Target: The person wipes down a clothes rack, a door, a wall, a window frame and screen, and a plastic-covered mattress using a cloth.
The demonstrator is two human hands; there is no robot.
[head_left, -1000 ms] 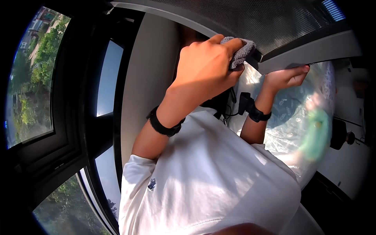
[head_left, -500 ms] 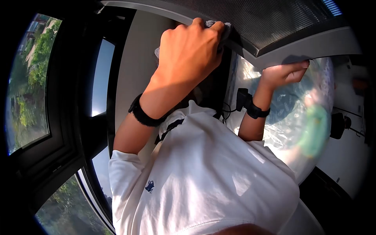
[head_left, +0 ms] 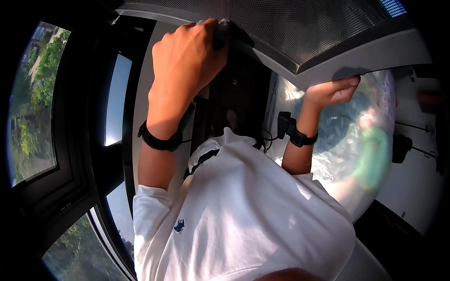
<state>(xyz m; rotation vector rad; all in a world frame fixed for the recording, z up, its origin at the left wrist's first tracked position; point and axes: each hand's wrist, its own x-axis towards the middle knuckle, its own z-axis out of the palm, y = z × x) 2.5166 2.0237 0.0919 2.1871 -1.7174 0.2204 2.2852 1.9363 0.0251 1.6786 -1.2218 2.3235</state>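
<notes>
- Dark-framed windows [head_left: 40,107] stand along the left side, with green trees outside and sunlight coming across the room.
- At the top, a screen of dark mesh [head_left: 281,33] sits in a grey frame [head_left: 375,48], one corner of which points down toward the white shirt [head_left: 253,206] of the person wearing the camera.
- Left hand [head_left: 187,56]: raised, back of the hand up, its grip bent closed on a grey cloth [head_left: 224,22]. Only small parts of the cloth show beyond the fingers, at the lower edge of the frame, left of that corner.
- Right hand [head_left: 332,91]: at the lower edge of the frame, right of the corner, with fingers curled and the fingertips up against the edge. How firmly this grip holds the frame, I cannot tell.
- Both wrists wear black bands; a small black box [head_left: 283,124] sits beside the right one, and a thin dark cable [head_left: 268,136] loops near it.
- Behind the right forearm spreads shiny clear plastic [head_left: 328,164], with a blurred green shape [head_left: 372,159] near its right side.
- Between the shirt and the frame lies a deeply shadowed area, too dark to make out.
</notes>
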